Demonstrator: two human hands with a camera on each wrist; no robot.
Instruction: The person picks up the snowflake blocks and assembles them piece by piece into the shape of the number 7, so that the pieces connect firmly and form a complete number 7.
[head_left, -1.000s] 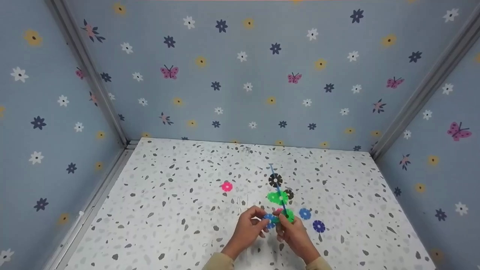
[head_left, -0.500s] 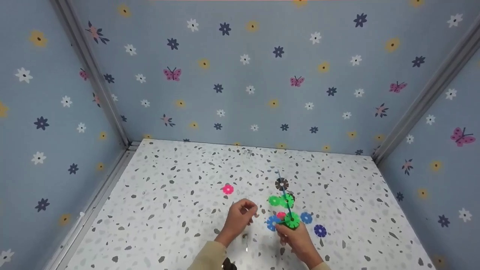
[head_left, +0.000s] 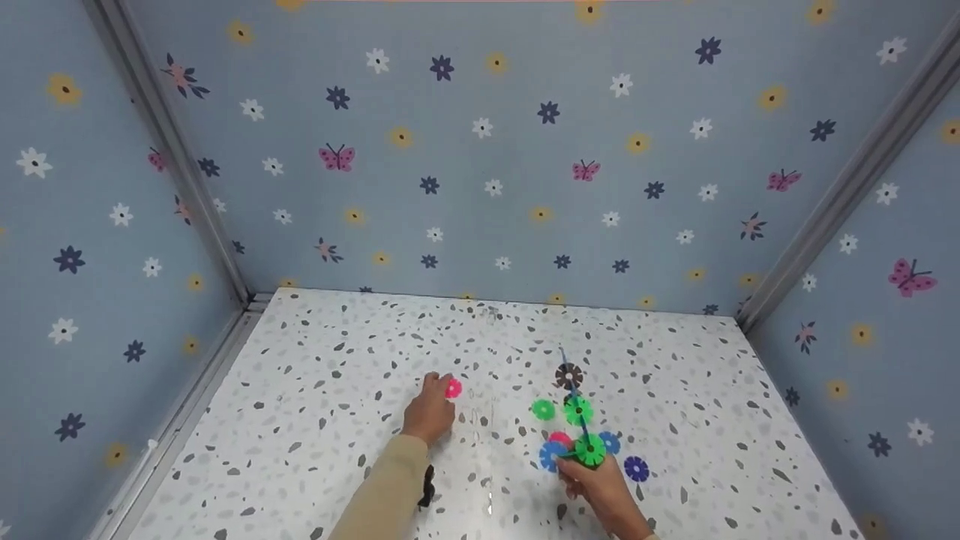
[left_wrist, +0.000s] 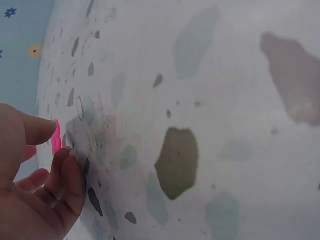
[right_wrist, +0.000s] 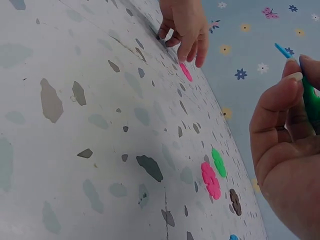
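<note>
In the head view my left hand (head_left: pixel 430 411) is at a loose pink snowflake disc (head_left: pixel 453 388) on the tabletop. Its fingertips sit at either side of that disc's rim in the left wrist view, with the fingers only slightly bent. My right hand (head_left: pixel 600 484) pinches a chain of slotted snowflake discs at its near end, around a green disc (head_left: pixel 592 450). A blue disc (head_left: pixel 553 456) sticks out leftward from it. Farther along the chain come another green disc (head_left: pixel 578 410) and a brown disc (head_left: pixel 568 375), strung along a thin blue line.
Loose discs lie around the right hand: a green one (head_left: pixel 544 409), a pink one (head_left: pixel 559 439), a light blue one (head_left: pixel 609 442) and a dark blue one (head_left: pixel 637 469). The speckled white tabletop (head_left: pixel 322 420) ends at flower-patterned walls (head_left: pixel 487 165).
My left hand has let go of the blue disc on the chain and moved left and away to the loose pink disc. The right hand keeps hold of the chain, shifted slightly right.
</note>
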